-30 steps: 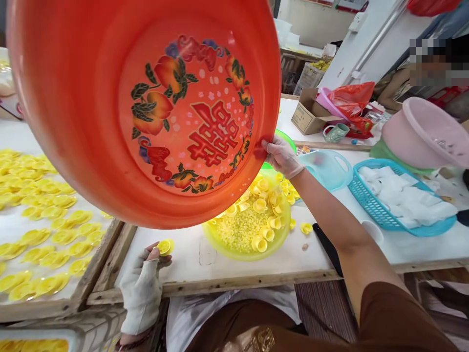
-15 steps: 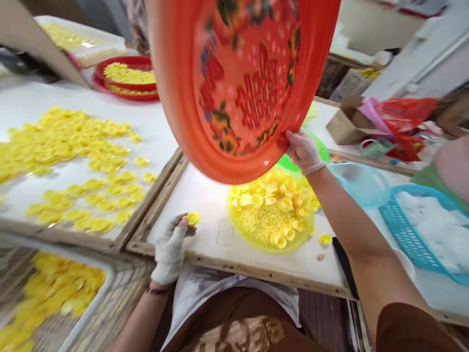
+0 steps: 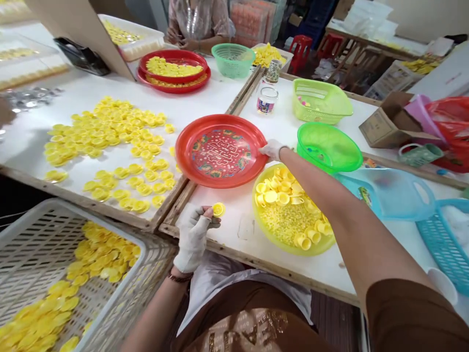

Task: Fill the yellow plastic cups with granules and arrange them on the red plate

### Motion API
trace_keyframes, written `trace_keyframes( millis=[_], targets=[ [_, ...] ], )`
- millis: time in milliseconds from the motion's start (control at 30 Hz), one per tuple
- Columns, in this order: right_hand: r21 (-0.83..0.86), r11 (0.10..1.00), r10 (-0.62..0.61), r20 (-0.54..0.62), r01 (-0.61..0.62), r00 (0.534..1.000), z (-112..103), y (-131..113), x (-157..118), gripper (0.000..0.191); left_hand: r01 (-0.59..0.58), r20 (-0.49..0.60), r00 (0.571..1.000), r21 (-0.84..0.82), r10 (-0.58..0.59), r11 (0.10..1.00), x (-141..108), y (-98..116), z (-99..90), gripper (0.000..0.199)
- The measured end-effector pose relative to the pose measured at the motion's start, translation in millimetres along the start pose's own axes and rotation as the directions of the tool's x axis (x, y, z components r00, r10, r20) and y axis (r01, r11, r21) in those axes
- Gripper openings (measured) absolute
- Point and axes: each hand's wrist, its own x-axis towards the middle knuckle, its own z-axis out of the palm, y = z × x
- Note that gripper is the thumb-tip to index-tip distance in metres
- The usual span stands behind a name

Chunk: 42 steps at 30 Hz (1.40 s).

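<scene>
My left hand (image 3: 196, 227), in a white fingerless glove, pinches a small round yellow disc (image 3: 219, 209) over the table's front edge. My right hand (image 3: 273, 149), also gloved, grips the right rim of a red round tray (image 3: 221, 151) with a floral pattern and raised characters; nothing lies in it. The tray is low over the table, partly across the wooden divider; whether it touches down I cannot tell. Just right of it, a yellow basin (image 3: 284, 244) holds small yellow cups (image 3: 282, 188) and tiny yellow pieces (image 3: 282, 222). My right forearm hides part of the basin.
Many yellow discs (image 3: 110, 129) spread over the left table. A white crate (image 3: 128, 215) with more discs stands lower left. Red trays (image 3: 174, 88), a glass jar (image 3: 267, 100), green baskets (image 3: 322, 100) and a blue basket (image 3: 439, 239) stand around. A person (image 3: 200, 24) sits opposite.
My right hand has lowered the red tray from close before the camera to table level and tipped it flat. My left hand keeps the disc. The view has shifted, showing more of the far table.
</scene>
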Motion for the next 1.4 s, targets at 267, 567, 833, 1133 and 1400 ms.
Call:
trace_keyframes(
  millis=[267, 567, 833, 1133, 1400],
  targets=[
    [-0.531, 0.827, -0.212, 0.014, 0.187, 0.977, -33.3, -38.4, -41.0, 0.035, -0.046, 0.253, 0.968, 0.18, -0.001, 0.983, 58.7, 61.5, 30.9, 0.039],
    [-0.667, 0.604, -0.179, 0.42, 0.436, 0.89, -64.4, -23.2, -243.7, 0.018, -0.324, 0.391, 0.911, 0.477, 0.133, 0.817, 118.0, 60.7, 87.3, 0.032],
    [-0.935, 0.248, -0.237, 0.197, 0.255, 0.951, -42.4, 45.4, -285.3, 0.014, -0.43, 0.446, 0.878, 0.571, 0.176, 0.7, 125.9, 50.7, 103.3, 0.039],
    [-0.958, 0.101, -0.282, 0.229, 0.267, 0.932, -26.1, 54.1, -277.9, 0.029, -0.524, 0.462, 0.845, 0.618, 0.268, 0.587, 101.7, 42.3, 67.9, 0.021],
    [-0.897, 0.162, -0.367, 0.332, 0.411, 0.869, -24.0, 11.5, -250.5, 0.021, -0.49, 0.549, 0.826, 0.583, 0.131, 0.648, 24.7, -28.7, 36.6, 0.024]
  ],
)
